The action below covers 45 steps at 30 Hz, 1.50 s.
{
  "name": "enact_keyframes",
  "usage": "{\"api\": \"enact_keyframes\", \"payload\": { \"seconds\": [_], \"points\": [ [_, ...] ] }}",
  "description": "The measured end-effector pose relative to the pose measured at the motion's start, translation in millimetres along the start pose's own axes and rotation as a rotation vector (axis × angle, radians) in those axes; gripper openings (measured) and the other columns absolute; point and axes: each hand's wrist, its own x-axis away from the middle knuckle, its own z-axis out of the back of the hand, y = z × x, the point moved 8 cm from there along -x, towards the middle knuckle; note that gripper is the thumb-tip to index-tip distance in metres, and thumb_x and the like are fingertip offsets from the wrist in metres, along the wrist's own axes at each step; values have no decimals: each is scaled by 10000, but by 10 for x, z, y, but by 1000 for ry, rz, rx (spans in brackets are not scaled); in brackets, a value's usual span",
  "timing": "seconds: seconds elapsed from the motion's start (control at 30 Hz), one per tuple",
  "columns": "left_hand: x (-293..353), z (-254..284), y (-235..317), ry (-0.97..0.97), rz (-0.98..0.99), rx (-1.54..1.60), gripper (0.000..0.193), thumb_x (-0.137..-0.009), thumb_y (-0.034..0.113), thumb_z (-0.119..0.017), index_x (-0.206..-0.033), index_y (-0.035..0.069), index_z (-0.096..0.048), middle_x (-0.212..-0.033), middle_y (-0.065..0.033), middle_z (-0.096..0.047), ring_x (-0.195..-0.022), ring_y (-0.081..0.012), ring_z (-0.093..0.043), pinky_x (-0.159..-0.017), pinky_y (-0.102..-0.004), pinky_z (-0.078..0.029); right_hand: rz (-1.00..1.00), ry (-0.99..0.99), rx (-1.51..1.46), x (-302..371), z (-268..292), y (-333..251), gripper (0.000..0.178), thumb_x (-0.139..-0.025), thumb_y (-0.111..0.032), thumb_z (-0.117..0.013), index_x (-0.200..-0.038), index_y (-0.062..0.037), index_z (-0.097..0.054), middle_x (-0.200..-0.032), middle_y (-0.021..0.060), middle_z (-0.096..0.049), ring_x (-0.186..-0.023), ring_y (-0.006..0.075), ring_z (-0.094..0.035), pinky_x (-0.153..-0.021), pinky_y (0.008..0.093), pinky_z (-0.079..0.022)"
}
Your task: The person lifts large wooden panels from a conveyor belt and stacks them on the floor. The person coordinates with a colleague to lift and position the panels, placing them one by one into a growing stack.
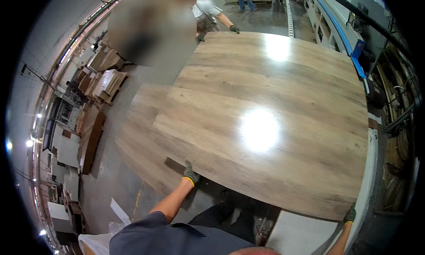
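Ahead of left hand [190,173] and right hand [350,215], both grasping its edge, top board [212,122] seems heavy, stiff. Wide hold suits it.

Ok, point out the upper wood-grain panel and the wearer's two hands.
Upper panel [287,117], head view: top face.
Left hand [191,173], head view: on the glove.
Right hand [350,215], head view: on the glove.

I'm standing in a woodworking factory: a broad wood-grain panel [212,122], stacked boards [107,86] on pallets, a long blue-edged machine [330,32], bare grey floor [102,164].
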Motion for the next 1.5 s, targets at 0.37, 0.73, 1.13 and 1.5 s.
{"api": "enact_keyframes", "payload": {
  "seconds": [0.37,0.73,1.13,1.5],
  "points": [
    [109,1228,909,310,-112,-70,755,-881,676,-443,-1356,89,-463,-1333,-107,-545,-1212,-317,-509,-1030,-456,-405,17,10,211,956,-539,-1268,610,-999,-505,-286,-1014,-27,-664,-796,236,-620,-704,402,-589,-691,477,-461],
    [-652,3798,2367,562,-135,-242,821,-903,632,-431,-1435,12,-344,-1477,-154,-369,-1329,-327,-379,-1120,-430,-275,-377,-201,-36,3656,-1700,-2011,831,-819,-768,-447,-1003,18,-642,-871,114,-647,-760,236,-560,-671,413,-500],
    [-1391,5737,4504,712,-299,-229,767,-902,643,-419,-1340,19,-499,-1341,-144,-529,-1206,-309,-507,-1005,-396,-405,-594,-497,-439,6411,-4180,-2528,668,-928,-547,-503,-1356,-37,-459,-1382,119,-458,-1213,300,-448,-996,413,-391],
    [-1573,6799,4871,742,-152,-1062,787,-906,604,-436,-1385,-19,-396,-1341,-164,-521,-1163,-338,-548,-989,-407,-442,-686,-560,-360,6013,-6470,-2414,746,-905,-594,-496,-1380,-23,-433,-1361,120,-488,-1205,287,-472,-1033,390,-356]
  ]
}}
